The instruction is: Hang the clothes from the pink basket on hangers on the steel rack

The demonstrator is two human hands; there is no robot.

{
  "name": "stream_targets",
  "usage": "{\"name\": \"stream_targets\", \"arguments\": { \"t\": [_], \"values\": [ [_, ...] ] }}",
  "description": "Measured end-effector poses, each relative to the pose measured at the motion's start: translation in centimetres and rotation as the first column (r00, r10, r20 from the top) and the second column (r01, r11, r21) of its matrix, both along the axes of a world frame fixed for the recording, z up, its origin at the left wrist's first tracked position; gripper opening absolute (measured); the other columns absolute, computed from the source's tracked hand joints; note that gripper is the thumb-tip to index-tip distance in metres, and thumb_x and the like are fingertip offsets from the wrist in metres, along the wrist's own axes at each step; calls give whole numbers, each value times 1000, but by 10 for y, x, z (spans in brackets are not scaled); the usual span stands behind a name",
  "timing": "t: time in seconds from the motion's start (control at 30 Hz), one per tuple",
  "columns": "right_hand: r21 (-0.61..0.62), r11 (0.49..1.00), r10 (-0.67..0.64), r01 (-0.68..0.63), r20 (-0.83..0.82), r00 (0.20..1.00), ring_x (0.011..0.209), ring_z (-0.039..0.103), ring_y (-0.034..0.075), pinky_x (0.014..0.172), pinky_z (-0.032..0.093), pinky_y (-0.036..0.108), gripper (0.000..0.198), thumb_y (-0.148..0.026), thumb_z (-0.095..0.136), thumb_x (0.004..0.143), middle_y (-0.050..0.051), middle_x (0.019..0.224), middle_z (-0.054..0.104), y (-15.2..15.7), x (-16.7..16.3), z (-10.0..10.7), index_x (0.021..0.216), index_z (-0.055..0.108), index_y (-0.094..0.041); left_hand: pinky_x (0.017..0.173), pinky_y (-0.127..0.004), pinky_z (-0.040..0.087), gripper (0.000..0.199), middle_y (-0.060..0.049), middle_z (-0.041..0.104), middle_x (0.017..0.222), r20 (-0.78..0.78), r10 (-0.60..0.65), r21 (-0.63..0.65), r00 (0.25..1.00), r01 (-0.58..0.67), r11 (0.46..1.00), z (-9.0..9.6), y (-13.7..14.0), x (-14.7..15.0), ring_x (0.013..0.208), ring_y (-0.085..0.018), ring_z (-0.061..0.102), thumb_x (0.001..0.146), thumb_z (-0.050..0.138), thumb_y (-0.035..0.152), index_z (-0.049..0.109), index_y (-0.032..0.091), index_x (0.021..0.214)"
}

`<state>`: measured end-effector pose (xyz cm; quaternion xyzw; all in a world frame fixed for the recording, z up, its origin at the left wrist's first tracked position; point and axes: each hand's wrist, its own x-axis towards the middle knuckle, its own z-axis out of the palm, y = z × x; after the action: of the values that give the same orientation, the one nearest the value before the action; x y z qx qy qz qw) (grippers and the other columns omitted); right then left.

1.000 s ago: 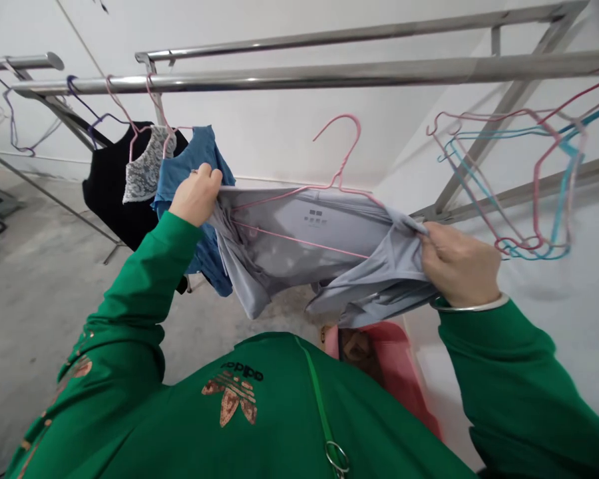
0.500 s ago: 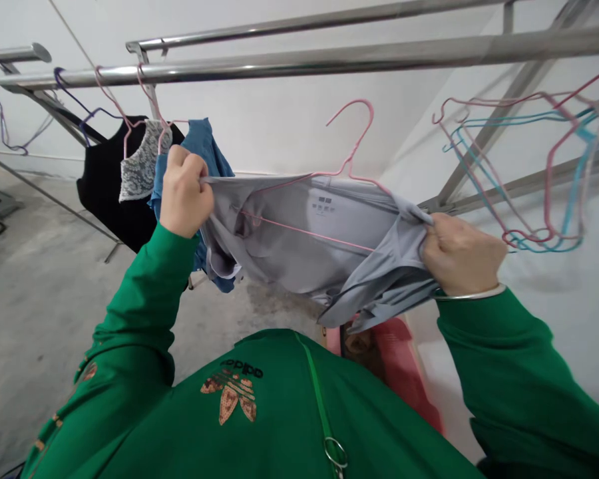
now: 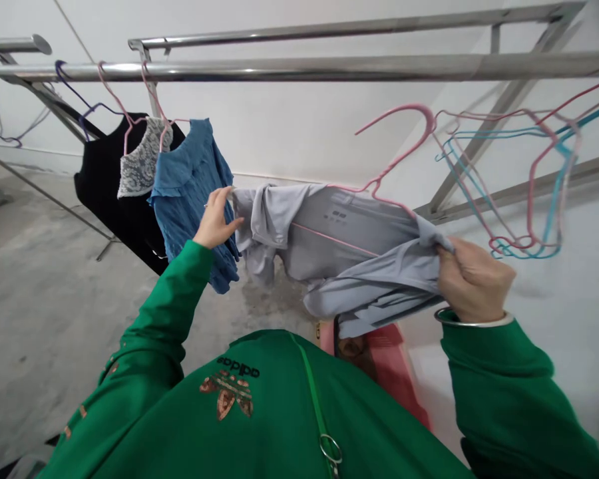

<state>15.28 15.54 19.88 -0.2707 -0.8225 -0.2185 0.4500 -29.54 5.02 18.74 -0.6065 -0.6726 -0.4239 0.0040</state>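
Note:
A light grey shirt is stretched out in front of me, with a pink hanger inside its neck opening. The hanger's hook points up, free of the rail, and its lower bar crosses inside the shirt. At the right end, my right hand is closed in a fist on the bunched shoulder cloth. My left hand is at the other end, thumb and fingers apart, the fingertips by the cloth's edge. Just behind that hand hangs a blue ruffled top.
A metal rail runs across the top. On it hang a white lace-patterned top and a black top at left. Pink and blue empty hangers cluster at right. A pink basin stands on the floor below.
My left hand has loosened from its fist on the shirt and moved right and down. The shirt's left end has gone slacker. My right hand, still gripping, is slightly lower and further right.

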Motion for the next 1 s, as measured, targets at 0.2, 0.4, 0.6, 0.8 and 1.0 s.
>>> {"name": "stream_targets", "arguments": {
  "t": [0.2, 0.4, 0.6, 0.8, 1.0],
  "values": [
    [-1, 999, -39, 40, 48, 998, 65, 67, 18, 59, 47, 24, 22, -17, 51, 91, 11, 73, 70, -7, 13, 11, 90, 69, -7, 87, -37, 50, 31, -7, 69, 90, 420, -110, -52, 901, 144, 988, -28, 43, -24, 90, -21, 62, 77, 59, 35, 67, 12, 95],
    [-76, 996, -43, 42, -20, 999, 66, 67, 18, 61, 49, 23, 18, -17, 55, 88, 11, 74, 71, -18, 28, 8, 91, 70, -8, 75, -31, 47, 24, -2, 66, 74, 502, -4, -29, 865, 21, 999, -14, 40, -53, 76, -17, 58, 77, 59, 38, 66, 16, 78],
    [-116, 993, -39, 32, -53, 998, 65, 67, 16, 61, 50, 21, 15, -16, 55, 88, 8, 74, 70, -29, 27, 9, 91, 70, -12, 76, -33, 42, 22, -1, 55, 75, 178, 235, 52, 955, -248, 967, 9, 34, -17, 80, -15, 54, 86, 51, 36, 60, 17, 80],
    [-89, 989, -122, 122, 2, 993, 61, 65, 16, 57, 48, 23, 18, -19, 52, 90, 7, 69, 69, -39, 30, 10, 89, 69, -13, 61, -27, 39, 27, 2, 49, 62, 147, -77, -18, 986, 80, 997, 36, 25, 54, 63, -12, 48, 74, 62, 42, 57, 16, 68],
    [-180, 971, -168, 161, -29, 985, 64, 67, 14, 62, 50, 21, 22, -24, 50, 91, 6, 72, 71, -44, 37, -1, 88, 70, -15, 59, -30, 46, 23, -2, 59, 65, 746, -88, -64, 660, 202, 977, 31, 39, 35, 62, -16, 56, 68, 63, 37, 60, 15, 71]
  ]
}}
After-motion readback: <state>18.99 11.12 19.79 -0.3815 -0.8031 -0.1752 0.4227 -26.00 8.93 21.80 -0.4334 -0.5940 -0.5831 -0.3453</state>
